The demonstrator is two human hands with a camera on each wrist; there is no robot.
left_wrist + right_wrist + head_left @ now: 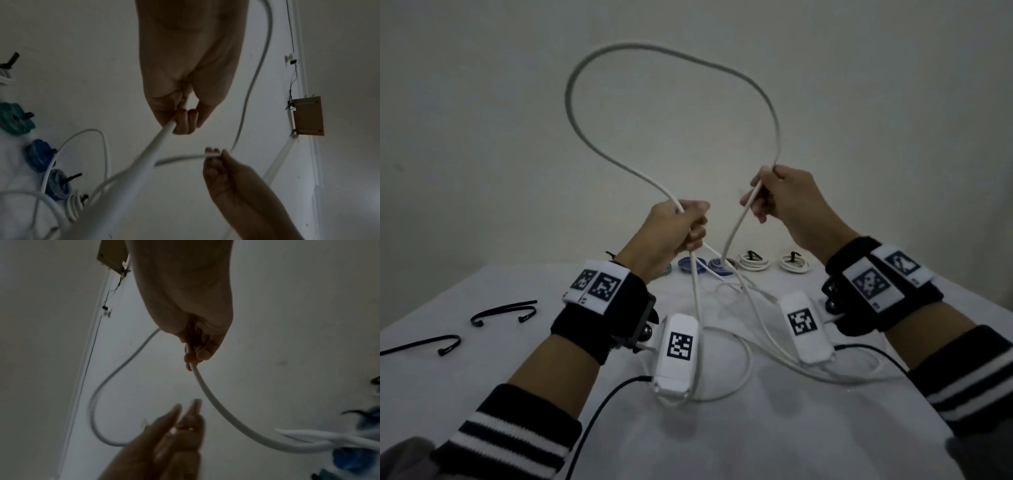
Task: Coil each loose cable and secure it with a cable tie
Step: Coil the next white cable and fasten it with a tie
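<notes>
Slack white cable (722,370) lies on the near surface (482,377). Left hand (671,233) and right hand (787,198), both curled round it, raise one loop. Advisable: match loop sizes, avoid twist; black cable ties (503,311) wait left.

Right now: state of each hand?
Left hand: closed, gripping the white cable.
Right hand: closed, gripping the same white cable at the other end of the raised loop.

White cable (654,51) arcs in a tall raised loop, black ties (503,310) lying flat.
</notes>
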